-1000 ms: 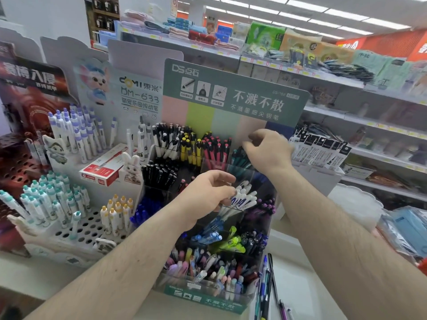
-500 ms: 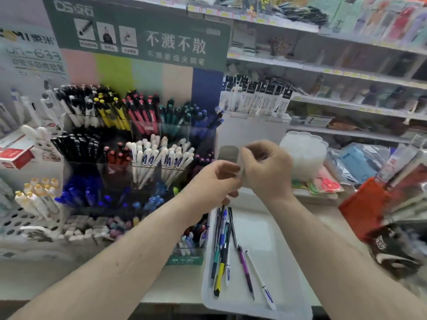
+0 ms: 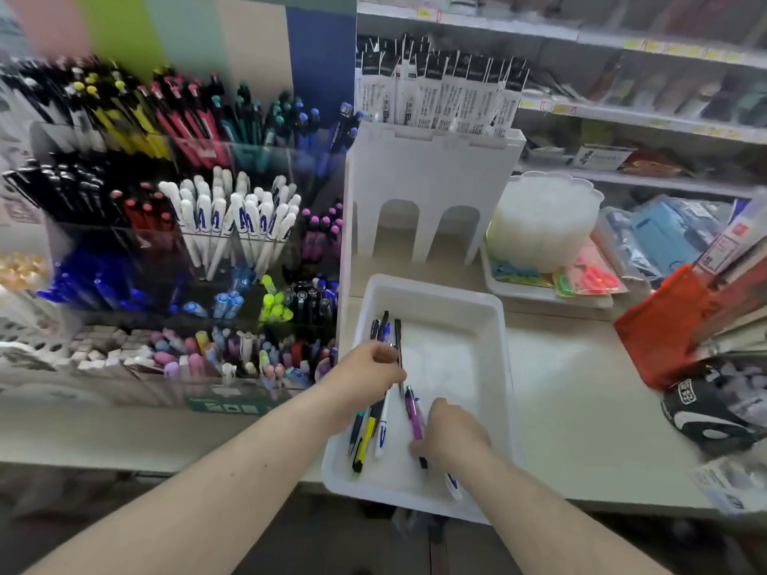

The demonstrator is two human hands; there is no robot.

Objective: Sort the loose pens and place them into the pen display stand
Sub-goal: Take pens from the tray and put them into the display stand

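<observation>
Both hands were down in the white tray [image 3: 494, 309] on the desk [image 3: 581, 408]. The left hand [image 3: 365, 369] lay curled over the bundle of loose pens [image 3: 375, 429] at the tray's left side, fingers narrowed on them. The right hand [image 3: 450, 433] pinched the purple pen [image 3: 414, 417] near its lower end, with a white pen [image 3: 453, 483] poking out beneath it. Just to the left stood the clear pen display stand [image 3: 199, 242], its compartments packed by colour.
</observation>
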